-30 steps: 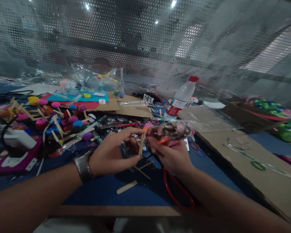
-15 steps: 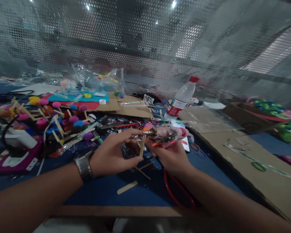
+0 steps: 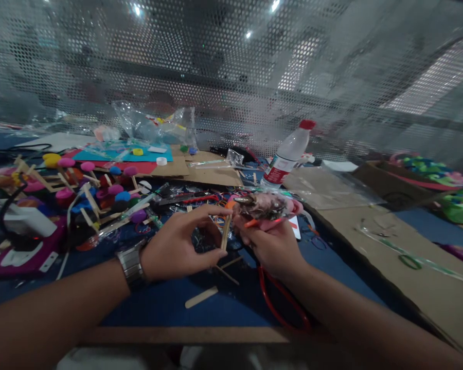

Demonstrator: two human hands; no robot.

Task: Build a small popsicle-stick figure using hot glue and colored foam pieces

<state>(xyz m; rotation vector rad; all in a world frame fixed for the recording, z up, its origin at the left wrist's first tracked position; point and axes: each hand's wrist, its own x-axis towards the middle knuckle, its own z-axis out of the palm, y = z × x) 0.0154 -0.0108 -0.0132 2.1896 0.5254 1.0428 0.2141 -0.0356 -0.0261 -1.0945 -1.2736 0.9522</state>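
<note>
Between thumb and fingertips, my left hand [image 3: 187, 241] pinches wooden craft sticks [image 3: 226, 232] by their ends, held upright. My right hand [image 3: 273, 246] is wrapped round a pink hot glue gun [image 3: 268, 208], its body coated in dirty residue and its metal nozzle pointing left. The nozzle is just above and to the right of the sticks' upper end, apart from it. Below my hands a loose craft stick [image 3: 201, 297] lies on the blue table [image 3: 154, 308]. Red-handled scissors [image 3: 281, 303] lie partly under my right forearm.
Colourful pompoms [image 3: 118, 190] and sticks crowd the left, beside a purple power strip [image 3: 31, 249] with a white plug. A plastic bottle [image 3: 283, 162] with a red cap stands behind my right hand. Cardboard [image 3: 374, 257] covers the right side. A perforated metal screen [image 3: 216, 67] rises behind.
The glue gun's nozzle has drawn right and up, away from the upper end of the craft sticks. My left hand keeps its pinch almost in place.
</note>
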